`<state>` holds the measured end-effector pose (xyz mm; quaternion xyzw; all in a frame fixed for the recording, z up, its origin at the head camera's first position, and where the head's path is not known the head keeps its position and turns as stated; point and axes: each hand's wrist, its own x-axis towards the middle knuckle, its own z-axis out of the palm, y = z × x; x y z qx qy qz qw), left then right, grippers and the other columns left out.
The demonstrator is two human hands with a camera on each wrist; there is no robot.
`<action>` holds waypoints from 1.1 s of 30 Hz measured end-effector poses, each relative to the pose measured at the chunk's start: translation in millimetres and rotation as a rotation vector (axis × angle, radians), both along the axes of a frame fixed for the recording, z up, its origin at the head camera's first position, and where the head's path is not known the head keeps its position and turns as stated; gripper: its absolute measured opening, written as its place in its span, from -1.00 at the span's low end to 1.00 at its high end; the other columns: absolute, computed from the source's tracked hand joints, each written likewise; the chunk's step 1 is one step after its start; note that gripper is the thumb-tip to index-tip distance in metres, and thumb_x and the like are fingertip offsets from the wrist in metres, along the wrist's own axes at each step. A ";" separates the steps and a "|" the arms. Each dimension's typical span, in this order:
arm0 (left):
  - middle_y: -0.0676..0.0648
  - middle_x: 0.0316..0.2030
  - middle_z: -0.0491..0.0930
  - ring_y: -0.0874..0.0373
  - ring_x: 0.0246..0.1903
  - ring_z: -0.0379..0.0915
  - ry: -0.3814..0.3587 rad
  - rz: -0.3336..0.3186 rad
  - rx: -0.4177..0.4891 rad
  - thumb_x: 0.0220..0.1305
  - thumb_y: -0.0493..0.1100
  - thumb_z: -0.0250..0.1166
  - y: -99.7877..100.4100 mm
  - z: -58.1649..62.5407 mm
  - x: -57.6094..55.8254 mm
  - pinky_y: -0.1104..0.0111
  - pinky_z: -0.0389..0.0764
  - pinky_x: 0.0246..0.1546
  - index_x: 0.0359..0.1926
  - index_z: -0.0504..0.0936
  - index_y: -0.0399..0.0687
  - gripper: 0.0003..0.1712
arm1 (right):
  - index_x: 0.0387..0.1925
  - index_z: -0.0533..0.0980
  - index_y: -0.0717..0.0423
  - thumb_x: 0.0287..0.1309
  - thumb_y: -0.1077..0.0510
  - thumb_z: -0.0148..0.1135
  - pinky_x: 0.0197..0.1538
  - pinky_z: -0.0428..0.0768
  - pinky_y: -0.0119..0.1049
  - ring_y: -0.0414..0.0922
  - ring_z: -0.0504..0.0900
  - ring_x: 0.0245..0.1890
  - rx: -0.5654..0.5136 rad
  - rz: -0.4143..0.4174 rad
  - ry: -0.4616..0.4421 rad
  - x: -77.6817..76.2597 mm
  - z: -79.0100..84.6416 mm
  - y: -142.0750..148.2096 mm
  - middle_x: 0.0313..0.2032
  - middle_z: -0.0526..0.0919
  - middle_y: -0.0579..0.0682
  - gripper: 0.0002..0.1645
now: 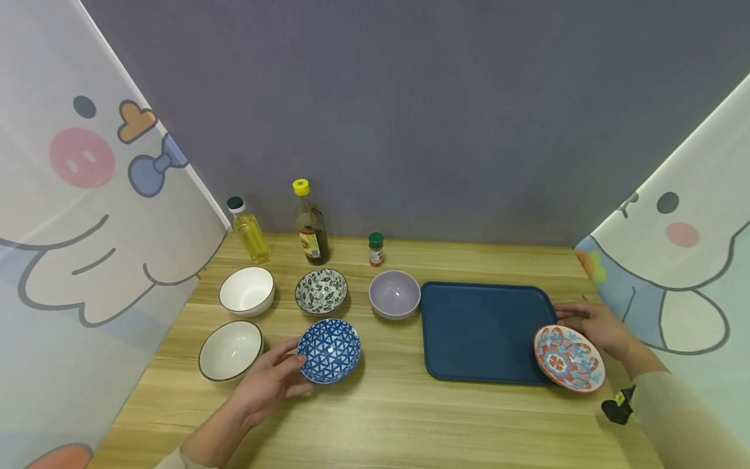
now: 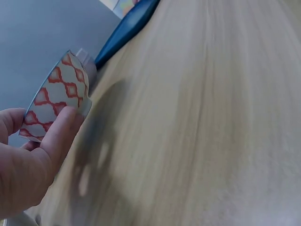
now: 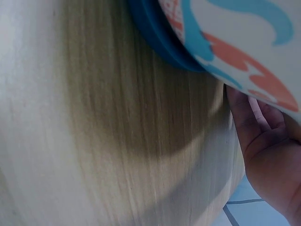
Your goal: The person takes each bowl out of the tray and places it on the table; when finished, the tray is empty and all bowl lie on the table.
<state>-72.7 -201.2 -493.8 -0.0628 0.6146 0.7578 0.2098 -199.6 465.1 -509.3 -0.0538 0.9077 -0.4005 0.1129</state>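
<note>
My left hand [image 1: 272, 378] grips a small bowl [image 1: 329, 350] by its left side, thumb at the rim and fingers beneath. Its inside has blue triangles; in the left wrist view its outside shows a red diamond pattern, raised above the wood. On the right, my right hand [image 1: 597, 332] reaches with extended fingers to the right edge of a dark blue tray [image 1: 480, 379]. A red, white and blue patterned bowl [image 1: 569, 358] lies tilted beside that hand, overlapping the tray's near right corner and hiding part of the fingers [image 3: 242, 113]. I cannot tell whether the hand bears it.
Left of the tray stand two white bowls [image 1: 247, 290], a leaf-patterned bowl [image 1: 321, 291] and a lilac bowl [image 1: 395, 294]. Behind them are an oil bottle [image 1: 252, 238], a dark sauce bottle [image 1: 312, 234] and a green-capped spice jar [image 1: 376, 249]. A grey wall [image 1: 375, 130] closes the back.
</note>
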 end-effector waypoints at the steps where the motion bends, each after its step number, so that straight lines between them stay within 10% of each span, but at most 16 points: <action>1: -0.44 0.37 0.28 -0.08 0.07 0.64 -0.002 0.005 0.000 0.57 -0.17 0.13 -1.3 -1.6 0.7 0.02 0.69 0.14 0.60 -0.07 -0.33 -0.20 | 0.34 0.43 0.43 0.41 0.15 0.26 -0.18 0.70 -0.40 -0.57 0.56 -0.14 0.000 0.001 -0.003 0.0 0.3 0.0 0.18 0.59 0.44 -0.40; 33: -0.53 0.39 0.21 -0.09 0.05 0.65 -0.040 0.034 -0.092 0.58 -0.14 0.11 -14.4 -5.6 1.6 0.01 0.70 0.12 0.61 -0.08 -0.28 -0.19 | 0.37 0.38 0.44 0.44 0.12 0.23 -0.17 0.70 -0.38 -0.57 0.56 -0.14 -0.013 -0.007 -0.038 2.0 4.2 -2.1 0.23 0.52 0.48 -0.36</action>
